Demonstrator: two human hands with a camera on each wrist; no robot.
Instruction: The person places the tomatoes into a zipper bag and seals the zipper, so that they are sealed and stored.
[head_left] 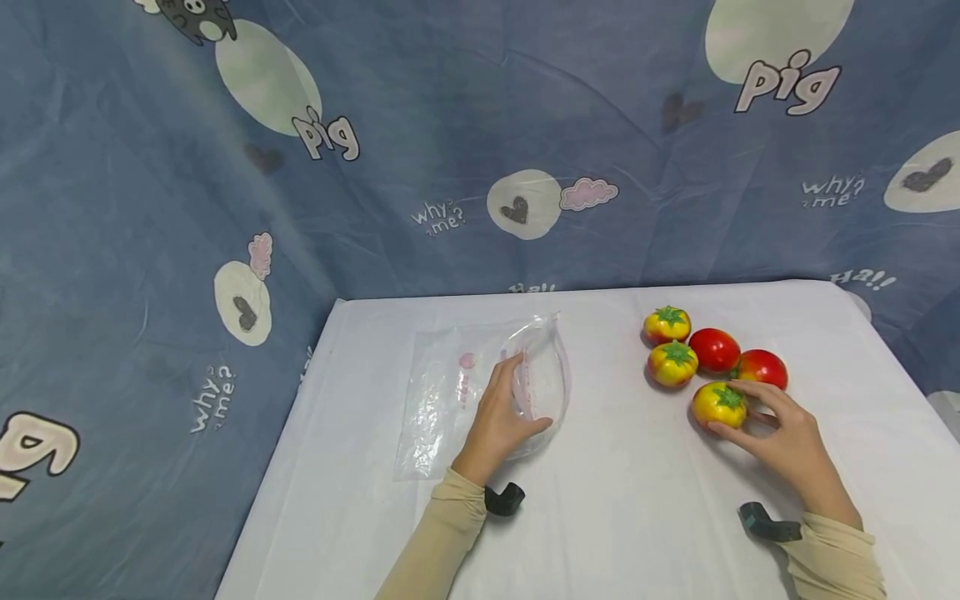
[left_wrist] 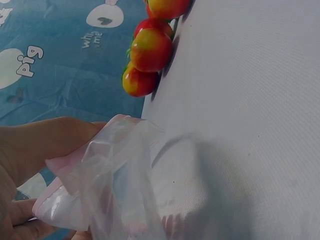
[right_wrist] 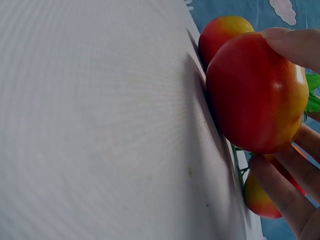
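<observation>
My left hand (head_left: 498, 421) holds a clear plastic bag (head_left: 442, 400) by its mouth, thumb and fingers well apart. In the left wrist view the clear film of the bag (left_wrist: 122, 185) stands up between thumb and fingers; some fingertips are hidden. At the right, my right hand (head_left: 787, 437) grips a yellow-and-red tomato (head_left: 717, 406) with a green leafy top, thumb on one side and fingers on the other. The right wrist view shows the red underside of this tomato (right_wrist: 255, 95) close up.
Behind the held tomato are two yellow-topped tomatoes, one farther back (head_left: 666, 326) and one nearer (head_left: 672, 365), and two red ones, left (head_left: 715, 350) and right (head_left: 762, 367). A white cloth covers the table (head_left: 600, 517). Blue printed fabric (head_left: 420, 108) hangs behind and at the left.
</observation>
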